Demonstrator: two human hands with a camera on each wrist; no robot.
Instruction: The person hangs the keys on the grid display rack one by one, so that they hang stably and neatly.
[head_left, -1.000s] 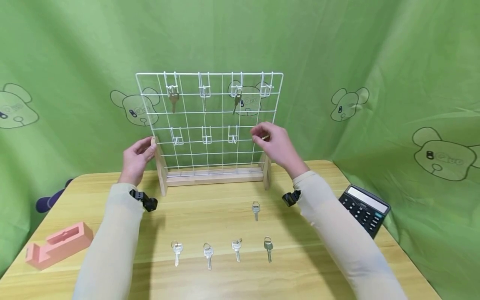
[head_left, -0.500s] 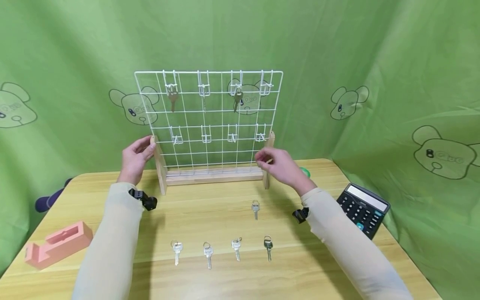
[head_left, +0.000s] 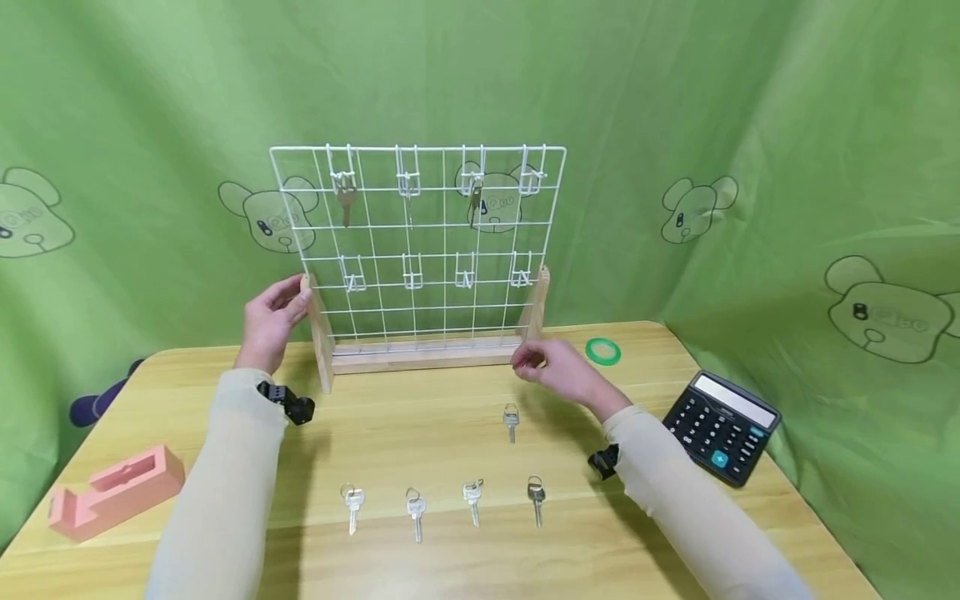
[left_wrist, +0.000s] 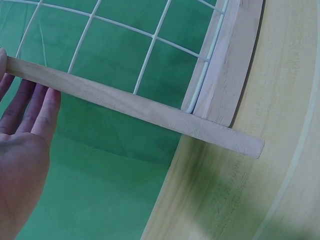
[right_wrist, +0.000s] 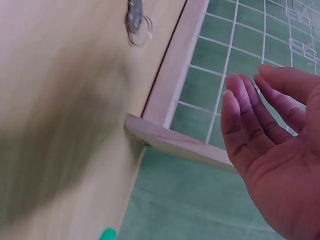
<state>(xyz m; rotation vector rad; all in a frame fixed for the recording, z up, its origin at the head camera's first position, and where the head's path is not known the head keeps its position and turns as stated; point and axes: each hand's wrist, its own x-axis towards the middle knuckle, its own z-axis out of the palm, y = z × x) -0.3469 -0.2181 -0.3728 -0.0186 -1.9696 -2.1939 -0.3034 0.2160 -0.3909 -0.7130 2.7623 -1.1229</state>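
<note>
Rack (head_left: 420, 250) stands between relaxed, empty hands: left (head_left: 272, 321) touching its post, right (head_left: 558, 371) just beside.

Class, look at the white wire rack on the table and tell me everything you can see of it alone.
The wire rack is a white metal grid standing upright in a pale wooden base with two wooden side posts, at the back of the wooden table. Small white hooks sit in two rows of four; two upper hooks each carry a key, the others look bare. The left hand rests straight fingers against the left post. The right hand hangs near the right post, apart from it.
</note>
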